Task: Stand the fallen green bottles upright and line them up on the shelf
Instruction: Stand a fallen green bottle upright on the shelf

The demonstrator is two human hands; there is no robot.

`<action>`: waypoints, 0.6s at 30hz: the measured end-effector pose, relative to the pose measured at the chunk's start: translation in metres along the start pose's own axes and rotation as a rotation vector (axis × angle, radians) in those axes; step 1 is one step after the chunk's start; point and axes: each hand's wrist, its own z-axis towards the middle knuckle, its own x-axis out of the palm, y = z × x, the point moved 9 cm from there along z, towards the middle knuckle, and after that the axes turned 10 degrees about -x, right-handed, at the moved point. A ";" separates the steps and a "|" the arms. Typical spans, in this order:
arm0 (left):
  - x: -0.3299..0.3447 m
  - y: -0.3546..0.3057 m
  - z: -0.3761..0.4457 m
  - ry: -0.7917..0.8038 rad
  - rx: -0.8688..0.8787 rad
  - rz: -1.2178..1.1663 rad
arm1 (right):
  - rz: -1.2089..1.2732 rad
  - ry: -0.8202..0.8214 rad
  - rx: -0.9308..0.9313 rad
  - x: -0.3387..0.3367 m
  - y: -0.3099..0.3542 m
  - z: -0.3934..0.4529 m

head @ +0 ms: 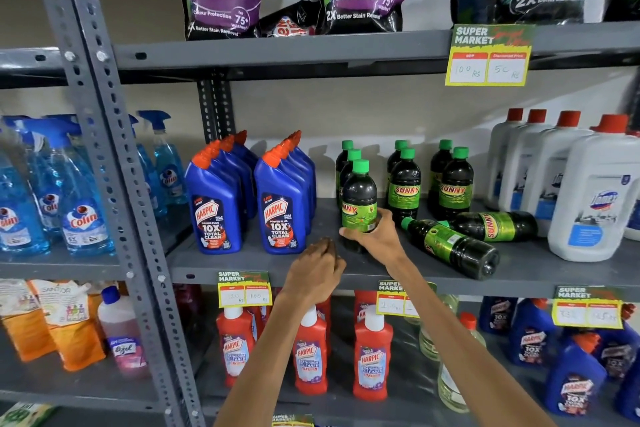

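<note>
Head view: right hand (372, 236) wrapped round lower body of upright Sunny bottle (358, 204), front of left column on middle shelf (263, 267). Left hand (320, 265) loosely curled, empty, at shelf edge. Progress estimate: seven green-capped bottles standing, three columns; two fallen Sunny bottles (453, 244) on sides at right, nearly touching white Domex jug (595, 191). Dark glossy plastic, round bodies, ribbed green caps, green labels.
</note>
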 end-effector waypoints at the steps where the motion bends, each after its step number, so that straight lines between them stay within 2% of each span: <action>1: 0.002 0.001 0.001 0.000 0.005 0.004 | -0.031 -0.008 -0.012 -0.001 0.001 0.000; 13: 0.001 -0.001 0.002 -0.022 0.033 0.026 | -0.082 -0.035 -0.061 -0.002 0.007 -0.002; 18: 0.004 0.001 0.003 -0.020 0.024 0.016 | -0.057 -0.033 -0.012 -0.005 0.000 -0.003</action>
